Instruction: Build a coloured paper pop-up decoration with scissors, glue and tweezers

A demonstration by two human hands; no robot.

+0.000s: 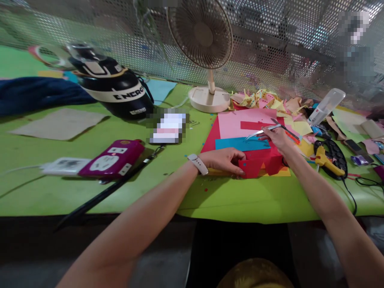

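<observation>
My left hand (225,160), with a white watch on its wrist, has its thumb and fingers closed on the left end of a folded red paper piece (251,169). The piece stands up from the sheets, with cut-outs along its lower edge. My right hand (280,138) grips silver tweezers (260,132), whose tips point left over a blue paper strip (229,144). Behind the strip lies a pink sheet (232,123) on a larger red sheet. An orange-yellow sheet (283,172) shows under the red piece. Whether the tweezer tips hold anything is too small to tell.
A yellow glue gun (328,162) lies right of my right hand, near paper scraps (264,99) and a clear bottle (327,106). A fan (210,100) stands behind. Leftward are a phone (169,129), a purple power strip (115,160) and a large black flask (120,96).
</observation>
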